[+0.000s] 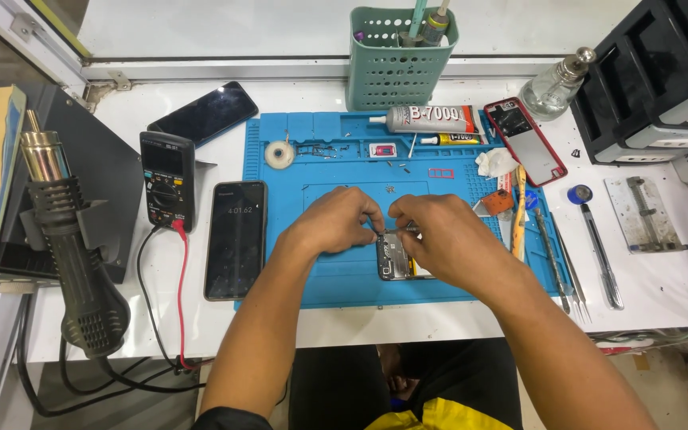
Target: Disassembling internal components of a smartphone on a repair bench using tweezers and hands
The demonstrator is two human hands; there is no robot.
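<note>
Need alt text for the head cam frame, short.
Two bare hands, left hand and right hand, meet over an opened phone on a blue work mat. A multimeter, hot air gun and two dark phones lie left; hand tools right.

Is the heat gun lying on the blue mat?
No, the heat gun sits off the blue mat, at the table's left edge beside the multimeter.
</note>
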